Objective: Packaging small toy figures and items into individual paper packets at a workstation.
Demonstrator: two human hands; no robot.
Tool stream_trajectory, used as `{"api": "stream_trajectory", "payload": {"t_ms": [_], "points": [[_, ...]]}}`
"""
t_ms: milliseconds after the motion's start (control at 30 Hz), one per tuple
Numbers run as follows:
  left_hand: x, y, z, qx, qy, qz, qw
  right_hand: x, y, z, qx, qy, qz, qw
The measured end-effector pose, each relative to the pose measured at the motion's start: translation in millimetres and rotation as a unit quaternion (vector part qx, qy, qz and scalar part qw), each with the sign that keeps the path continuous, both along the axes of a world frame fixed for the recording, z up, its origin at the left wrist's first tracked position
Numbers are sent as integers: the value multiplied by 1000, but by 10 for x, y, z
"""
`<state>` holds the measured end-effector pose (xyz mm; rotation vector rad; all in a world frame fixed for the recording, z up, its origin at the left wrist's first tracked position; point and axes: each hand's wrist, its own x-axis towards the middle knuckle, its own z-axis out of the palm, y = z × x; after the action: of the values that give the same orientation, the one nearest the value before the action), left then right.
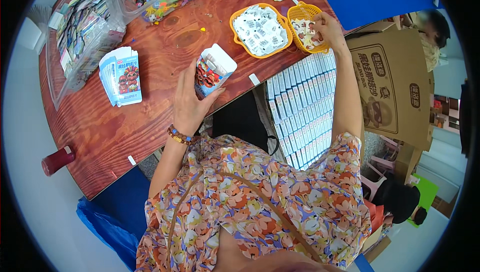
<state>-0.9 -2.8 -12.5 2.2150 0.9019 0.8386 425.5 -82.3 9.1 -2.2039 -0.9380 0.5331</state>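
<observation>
A: Quick q, what's the L hand point(191, 97) got?
B: Box point(206, 76), blue w/ cartoon print. Grip's closed on it, thumb one side, fingers the other. White end tilts away from the person.
A: Where's it at?
B: Above the near edge of the table point(165, 89), btw the flat cartons point(121, 78) on the L & the big basket point(284, 22) on the R. Can't tell if it touches the wood.
A: & R hand point(324, 28)?
B: Fingers down in the small basket point(303, 10), at the pieces point(303, 28). Fingertips partly hidden, so can't tell if they pinch one.
A: Big basket's contents?
B: Full of white packets point(260, 29). It's just L of the small one.
A: Below those?
B: Rows of packed boxes point(305, 109), by the R forearm.
</observation>
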Motion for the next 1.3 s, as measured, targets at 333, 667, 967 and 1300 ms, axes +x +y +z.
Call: {"api": "stream_trajectory", "payload": {"t_ms": [333,667,967,1300], "points": [[32,-18,8,6,19,17,1000,-853,95,561,161,96,73,980],[-54,-36,1,36,17,34,999,-2437,464,618,41,-191,325,925],[-174,50,-54,18,-19,82,996,-2564,335,704,179,-112,296,932],[-112,14,30,-50,-83,98,990,-2934,225,-1,292,-111,237,920]]}}
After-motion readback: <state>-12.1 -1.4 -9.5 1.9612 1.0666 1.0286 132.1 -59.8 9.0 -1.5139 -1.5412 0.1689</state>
